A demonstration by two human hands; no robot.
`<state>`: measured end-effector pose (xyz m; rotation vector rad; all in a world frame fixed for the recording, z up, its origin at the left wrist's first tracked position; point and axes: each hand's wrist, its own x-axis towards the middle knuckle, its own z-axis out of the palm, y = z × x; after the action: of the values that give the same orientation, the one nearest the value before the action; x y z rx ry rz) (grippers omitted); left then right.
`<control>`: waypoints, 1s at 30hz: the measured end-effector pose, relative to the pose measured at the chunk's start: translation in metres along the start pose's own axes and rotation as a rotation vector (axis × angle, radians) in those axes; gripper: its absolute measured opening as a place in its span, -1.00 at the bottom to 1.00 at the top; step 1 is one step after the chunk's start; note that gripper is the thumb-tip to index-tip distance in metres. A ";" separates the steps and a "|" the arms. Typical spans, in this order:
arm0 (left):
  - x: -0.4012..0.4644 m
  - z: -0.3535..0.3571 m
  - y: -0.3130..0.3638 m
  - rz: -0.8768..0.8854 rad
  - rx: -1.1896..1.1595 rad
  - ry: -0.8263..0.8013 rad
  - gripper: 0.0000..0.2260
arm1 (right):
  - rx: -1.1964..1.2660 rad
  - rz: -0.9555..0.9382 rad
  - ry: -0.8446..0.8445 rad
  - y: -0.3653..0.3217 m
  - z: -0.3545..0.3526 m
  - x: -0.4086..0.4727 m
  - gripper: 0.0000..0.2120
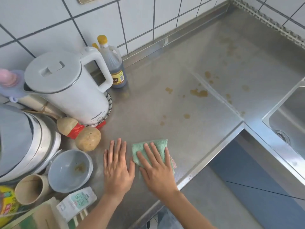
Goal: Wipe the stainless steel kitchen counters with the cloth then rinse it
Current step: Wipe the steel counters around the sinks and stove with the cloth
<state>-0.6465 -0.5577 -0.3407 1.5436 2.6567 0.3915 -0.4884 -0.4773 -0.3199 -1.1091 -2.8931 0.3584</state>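
While my right hand [156,169] presses flat on the folded green cloth [152,151] near the steel counter [181,138] front edge, my left hand [117,167] rests flat. A wide stroke risks toppling the dark sauce bottle [113,66] or smearing brown stains [198,93].

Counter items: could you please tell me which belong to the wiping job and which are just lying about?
Job: green cloth under right hand; left hand; steel counter; brown stains; sink.
Lying about: kettle; sauce bottle; two potatoes; bowl; cup.
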 end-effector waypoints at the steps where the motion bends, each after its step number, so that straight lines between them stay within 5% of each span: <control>1: 0.000 -0.001 -0.001 0.000 -0.002 0.002 -0.41 | -0.019 -0.070 -0.020 0.011 -0.002 -0.016 -0.53; 3: 0.000 -0.001 0.000 -0.021 -0.019 0.001 -0.42 | -0.067 -0.121 -0.056 0.043 -0.012 -0.038 -0.50; 6: 0.000 -0.003 0.002 -0.030 -0.028 -0.002 -0.43 | -0.099 0.061 -0.083 0.077 -0.030 -0.036 -0.49; 12: 0.001 0.000 0.001 -0.027 0.019 -0.026 -0.43 | 0.063 0.340 0.013 0.052 -0.029 0.089 -0.51; 16: 0.004 -0.004 0.002 -0.025 0.028 -0.012 -0.41 | 0.045 0.104 -0.004 0.020 -0.033 0.140 -0.54; 22: 0.000 0.000 0.002 -0.032 -0.035 0.011 -0.43 | 0.017 -0.264 -0.067 0.056 -0.022 0.017 -0.57; 25: 0.000 -0.002 0.004 -0.042 -0.046 0.010 -0.43 | -0.024 -0.243 -0.099 0.087 -0.032 0.005 -0.55; 30: 0.002 -0.007 0.004 -0.034 0.002 -0.020 -0.42 | 0.040 0.078 -0.038 0.058 -0.038 0.107 -0.54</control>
<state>-0.6447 -0.5553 -0.3331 1.4926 2.6658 0.3696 -0.5266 -0.3570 -0.3025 -1.2241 -2.8676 0.4427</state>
